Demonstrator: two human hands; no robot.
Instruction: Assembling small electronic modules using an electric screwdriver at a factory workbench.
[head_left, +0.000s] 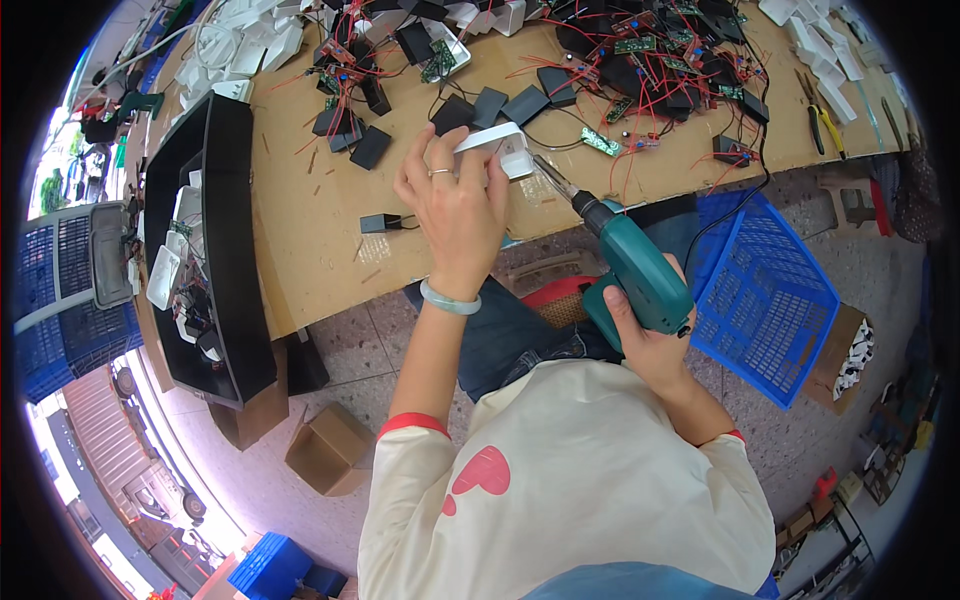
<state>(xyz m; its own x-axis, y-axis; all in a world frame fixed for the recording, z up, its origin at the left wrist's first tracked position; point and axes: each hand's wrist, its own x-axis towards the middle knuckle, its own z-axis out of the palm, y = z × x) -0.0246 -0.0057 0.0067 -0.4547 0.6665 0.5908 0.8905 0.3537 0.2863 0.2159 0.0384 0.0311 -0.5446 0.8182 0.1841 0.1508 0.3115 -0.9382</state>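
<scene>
My left hand (457, 203) is closed on a white plastic housing (513, 158), fingers bent over its near side at the table's front edge. In my right hand (655, 340) is a green electric screwdriver (640, 262), gripped by its handle. The long metal tip of the tool points up and left, close to the housing's right end; whether it touches cannot be made out. Just beyond the housing lie several black boxes (526, 104). Left of my left hand rests a small black box (379, 223) with a wire.
Heaps of red-wired circuit boards (640, 45) cover the far table. White housings (245, 45) pile up at far left, beside a black bin (225, 240). Pliers (828, 125) lie at right. A blue crate (770, 290) stands at my right; a cardboard box (328, 448) sits on the floor.
</scene>
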